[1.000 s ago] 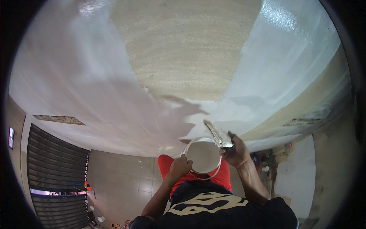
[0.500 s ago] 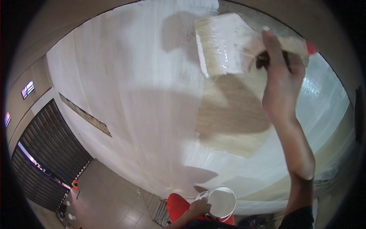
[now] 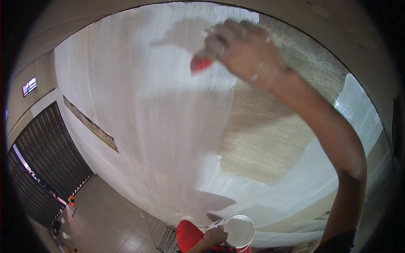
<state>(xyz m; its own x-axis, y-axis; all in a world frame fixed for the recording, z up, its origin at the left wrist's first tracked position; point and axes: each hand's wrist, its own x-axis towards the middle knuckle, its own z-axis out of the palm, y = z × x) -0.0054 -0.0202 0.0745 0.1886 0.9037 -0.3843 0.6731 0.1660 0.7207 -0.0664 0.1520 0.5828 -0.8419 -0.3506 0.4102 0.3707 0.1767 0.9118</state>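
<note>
My right hand point(image 3: 238, 46) is raised at the upper wall, blurred, with its fingers closed round a brush whose red handle end point(image 3: 201, 64) points down-left; the bristles are hidden behind the hand. Its shadow falls on the streaky white paint point(image 3: 139, 101). A rough beige patch point(image 3: 257, 147) lies below and behind my forearm, bordered by white. Low in the view, my left hand point(image 3: 216, 234) grips the near side of a white bucket point(image 3: 249, 230) with pale contents, just in front of my red-clad leg point(image 3: 189, 234).
At the left stand a dark slatted metal gate point(image 3: 38, 156) and a small window point(image 3: 29, 86) above it. A long narrow unpainted strip point(image 3: 88, 122) cuts across the wall. Below is a tiled floor point(image 3: 118, 223) with small objects by the gate; a dark edge bounds the wall's top.
My right hand rose from beside the bucket to the upper wall, then swung left and turned over, hiding the bristles that showed earlier. My left hand still holds the bucket low.
</note>
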